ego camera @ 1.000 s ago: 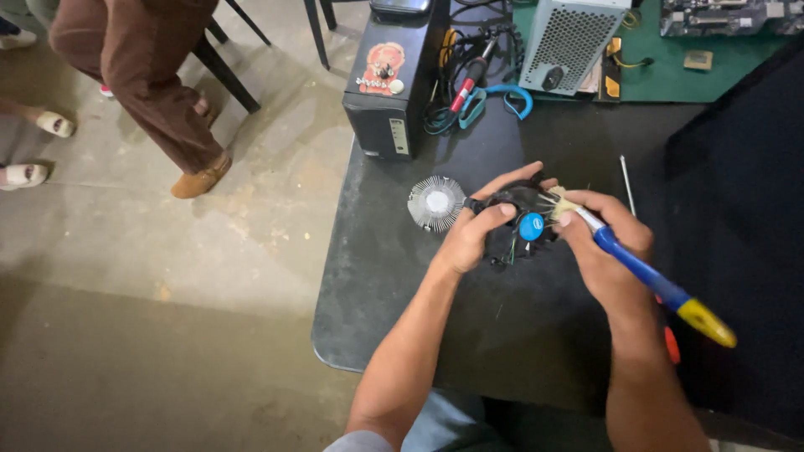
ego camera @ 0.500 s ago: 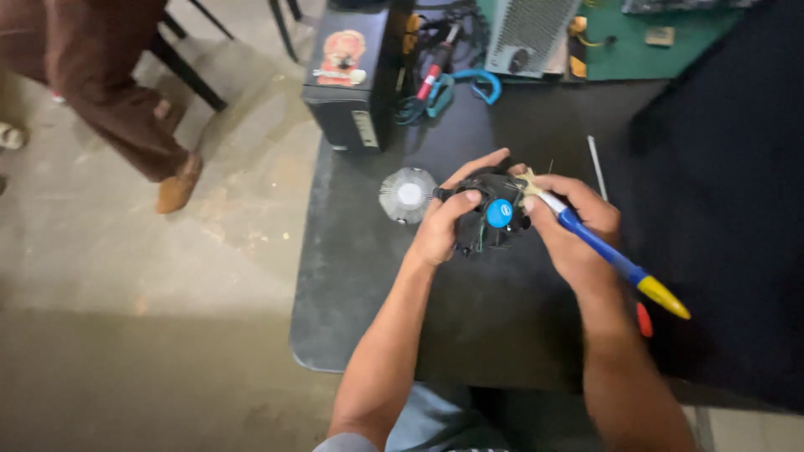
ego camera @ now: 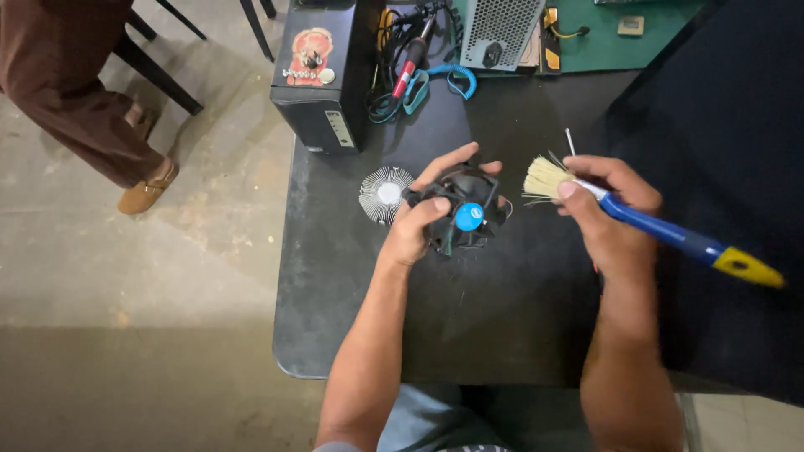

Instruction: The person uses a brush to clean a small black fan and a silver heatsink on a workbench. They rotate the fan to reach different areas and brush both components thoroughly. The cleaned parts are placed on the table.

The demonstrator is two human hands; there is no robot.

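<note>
My left hand grips a black cooling fan with a round blue centre, held just above the black table. My right hand holds a paintbrush with a blue and yellow handle and pale bristles. The bristles sit a little to the right of the fan, apart from it. A round silver heatsink lies on the table just left of the fan.
A black computer case stands at the table's far left edge. Behind it lie tangled cables with a red-handled tool, a grey power supply and a green mat. A person in brown trousers sits at left by chair legs.
The brush was against the fan before; now my right hand has drawn it away to the right. My left hand still holds the fan.
</note>
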